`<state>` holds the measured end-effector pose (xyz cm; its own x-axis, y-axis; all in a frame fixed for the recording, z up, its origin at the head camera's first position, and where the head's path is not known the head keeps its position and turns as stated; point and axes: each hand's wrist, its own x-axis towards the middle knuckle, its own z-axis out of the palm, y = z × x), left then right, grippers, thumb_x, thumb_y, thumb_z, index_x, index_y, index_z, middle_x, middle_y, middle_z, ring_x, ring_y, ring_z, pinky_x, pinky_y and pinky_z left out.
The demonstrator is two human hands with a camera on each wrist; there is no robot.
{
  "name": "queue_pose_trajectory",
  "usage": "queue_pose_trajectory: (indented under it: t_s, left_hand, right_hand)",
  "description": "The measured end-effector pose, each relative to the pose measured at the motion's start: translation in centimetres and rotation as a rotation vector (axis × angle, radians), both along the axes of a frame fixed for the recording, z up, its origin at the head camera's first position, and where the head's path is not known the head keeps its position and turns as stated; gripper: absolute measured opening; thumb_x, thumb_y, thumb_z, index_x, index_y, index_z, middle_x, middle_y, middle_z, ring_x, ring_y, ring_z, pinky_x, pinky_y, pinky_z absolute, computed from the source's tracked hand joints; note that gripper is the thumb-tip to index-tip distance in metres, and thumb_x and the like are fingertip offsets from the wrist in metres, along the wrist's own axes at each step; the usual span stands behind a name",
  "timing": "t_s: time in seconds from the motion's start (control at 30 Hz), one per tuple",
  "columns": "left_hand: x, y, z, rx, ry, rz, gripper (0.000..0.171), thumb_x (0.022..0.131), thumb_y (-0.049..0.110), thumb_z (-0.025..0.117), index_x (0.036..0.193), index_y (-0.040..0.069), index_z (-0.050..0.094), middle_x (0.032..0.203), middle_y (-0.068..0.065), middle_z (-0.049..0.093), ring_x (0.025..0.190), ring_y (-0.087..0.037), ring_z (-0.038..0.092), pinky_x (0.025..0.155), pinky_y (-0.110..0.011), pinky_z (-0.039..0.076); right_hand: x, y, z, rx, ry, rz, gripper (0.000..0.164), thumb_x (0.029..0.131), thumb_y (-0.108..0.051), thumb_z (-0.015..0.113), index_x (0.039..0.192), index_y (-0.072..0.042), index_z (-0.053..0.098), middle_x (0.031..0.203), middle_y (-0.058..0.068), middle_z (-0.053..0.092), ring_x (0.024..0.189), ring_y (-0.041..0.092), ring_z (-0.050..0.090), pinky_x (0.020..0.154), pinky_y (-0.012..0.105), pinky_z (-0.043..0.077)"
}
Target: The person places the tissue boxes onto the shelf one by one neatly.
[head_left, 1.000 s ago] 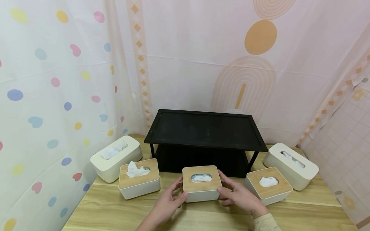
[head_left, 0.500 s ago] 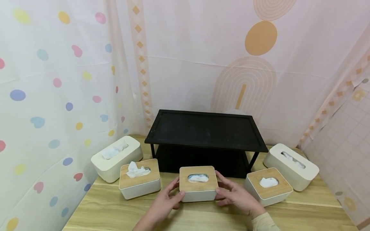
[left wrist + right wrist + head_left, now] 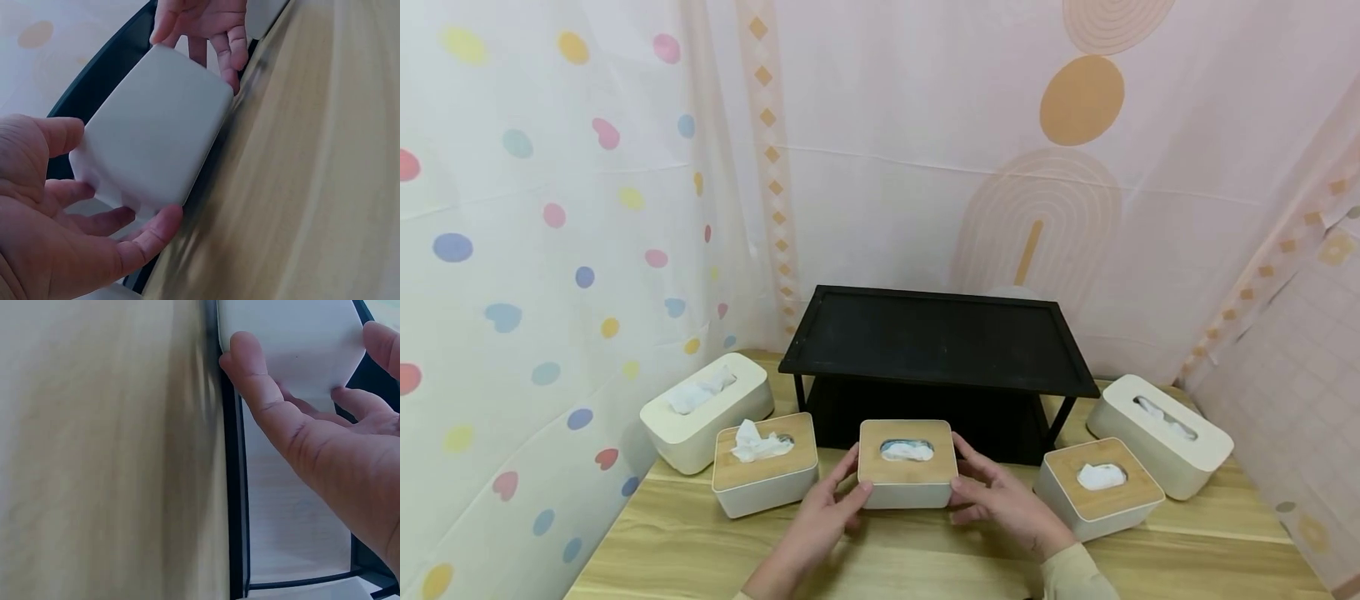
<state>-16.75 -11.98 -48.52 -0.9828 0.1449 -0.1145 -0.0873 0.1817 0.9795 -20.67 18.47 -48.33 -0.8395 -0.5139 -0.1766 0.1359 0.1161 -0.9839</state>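
Between my two hands is a square tissue box (image 3: 895, 471) with a wood-look lid, pale sides and a tissue showing in its oval slot. In the head view my left hand (image 3: 823, 510) grips its left side, thumb on the front corner. My right hand (image 3: 1000, 504) holds the opposite side the same way. The left wrist view shows the box's plain pale side (image 3: 153, 119), with fingers at both ends and a dark shadow on the tabletop beside it. In the right wrist view, part of the box runs out of the frame above.
A black two-tier rack (image 3: 936, 337) stands right behind the held box. Left of it are a wood-lidded tissue box (image 3: 767, 471) and a long cream one (image 3: 685, 425). Another wood-lidded box (image 3: 1101, 492) and cream box (image 3: 1172, 442) sit right. Curtains (image 3: 880, 150) hang behind the wooden table (image 3: 925, 567).
Both hands have carried the tissue box a little to the left and then away from me, closer to the rack's front. The other boxes stay where they were; the head view has shifted slightly.
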Motion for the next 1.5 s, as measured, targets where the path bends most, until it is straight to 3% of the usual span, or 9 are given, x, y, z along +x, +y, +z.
queue_pose_trajectory:
  t_s: [0.1, 0.27, 0.47, 0.57, 0.67, 0.7, 0.77, 1.07, 1.5]
  left_hand:
    - [-0.4, 0.4, 0.3, -0.002, 0.002, 0.025, 0.072, 0.108, 0.038, 0.064, 0.171, 0.024, 0.030, 0.172, -0.024, 0.034, 0.092, -0.027, 0.065, 0.077, -0.036, 0.057]
    - [-1.1, 1.2, 0.5, 0.005, 0.041, 0.066, 0.068, 0.111, 0.035, 0.058, 0.171, 0.022, 0.028, 0.175, -0.021, 0.029, 0.125, -0.046, 0.061, 0.081, -0.037, 0.059]
    - [-2.0, 1.9, 0.4, 0.032, 0.077, 0.147, 0.065, 0.113, 0.032, 0.055, 0.171, 0.020, 0.028, 0.175, -0.023, 0.028, 0.141, -0.043, 0.050, 0.082, -0.037, 0.059]
    - [-2.5, 2.1, 0.3, 0.045, 0.091, 0.189, 0.064, 0.113, 0.029, 0.056, 0.170, 0.018, 0.030, 0.173, -0.025, 0.031, 0.149, -0.046, 0.045, 0.106, -0.050, 0.056]
    - [-3.0, 2.4, 0.2, 0.042, 0.105, 0.215, 0.064, 0.113, 0.029, 0.056, 0.170, 0.015, 0.030, 0.172, -0.026, 0.032, 0.157, -0.048, 0.035, 0.127, -0.060, 0.035]
    - [-3.1, 2.5, 0.1, 0.036, 0.113, 0.221, 0.065, 0.113, 0.030, 0.056, 0.170, 0.014, 0.029, 0.173, -0.025, 0.030, 0.161, -0.046, 0.026, 0.130, -0.063, 0.025]
    - [-3.3, 2.6, 0.2, 0.027, 0.119, 0.223, 0.068, 0.113, 0.034, 0.056, 0.171, 0.013, 0.027, 0.174, -0.025, 0.027, 0.161, -0.046, 0.027, 0.130, -0.061, 0.027]
    - [-3.8, 2.7, -0.6, -0.233, 0.199, 0.187, 0.091, 0.108, 0.046, 0.062, 0.173, 0.010, 0.011, 0.174, -0.026, 0.025, 0.159, -0.046, 0.031, 0.127, -0.064, 0.030]
    - [-1.9, 4.0, -0.3, -0.487, 0.257, 0.143, 0.110, 0.099, 0.039, 0.078, 0.172, 0.004, 0.004, 0.173, -0.034, 0.017, 0.154, -0.057, 0.033, 0.119, -0.072, 0.037]
  right_hand:
    - [-0.4, -0.2, 0.2, -0.005, 0.022, -0.009, 0.080, 0.111, -0.031, 0.060, 0.174, -0.028, 0.011, 0.167, 0.035, 0.029, 0.119, 0.029, 0.069, 0.096, 0.043, 0.063]
    - [-1.2, -0.7, 0.5, -0.013, 0.040, -0.026, 0.082, 0.111, -0.029, 0.061, 0.174, -0.025, 0.010, 0.166, 0.037, 0.030, 0.122, 0.034, 0.069, 0.095, 0.047, 0.063]
    - [-2.1, -1.6, 0.7, -0.008, 0.055, -0.044, 0.083, 0.110, -0.029, 0.062, 0.174, -0.021, 0.010, 0.168, 0.038, 0.029, 0.124, 0.037, 0.069, 0.094, 0.049, 0.063]
    - [-2.4, -2.2, 0.8, -0.007, 0.060, -0.048, 0.083, 0.111, -0.030, 0.061, 0.174, -0.018, 0.008, 0.169, 0.037, 0.028, 0.126, 0.039, 0.068, 0.093, 0.048, 0.064]
    - [-2.5, -2.7, 0.8, 0.001, 0.065, -0.066, 0.082, 0.112, -0.030, 0.059, 0.174, -0.017, 0.007, 0.170, 0.036, 0.027, 0.127, 0.041, 0.066, 0.094, 0.049, 0.063]
    - [-2.6, -2.9, 0.6, 0.010, 0.070, -0.076, 0.082, 0.112, -0.031, 0.059, 0.174, -0.018, 0.008, 0.170, 0.036, 0.026, 0.127, 0.041, 0.066, 0.094, 0.050, 0.063]
    - [-2.7, -3.4, 0.5, 0.032, 0.088, -0.098, 0.081, 0.112, -0.031, 0.059, 0.174, -0.018, 0.008, 0.170, 0.035, 0.027, 0.128, 0.042, 0.065, 0.095, 0.051, 0.063]
    - [-2.9, -5.7, 0.2, 0.336, 0.460, -0.377, 0.057, 0.107, -0.018, 0.067, 0.161, -0.011, 0.049, 0.131, 0.020, 0.074, 0.096, 0.023, 0.075, 0.074, 0.029, 0.061]
    - [-3.4, -7.4, -0.4, 0.455, 0.773, -0.654, 0.029, 0.097, -0.017, 0.080, 0.124, -0.006, 0.080, 0.102, 0.009, 0.084, 0.088, 0.021, 0.079, 0.073, 0.029, 0.063]
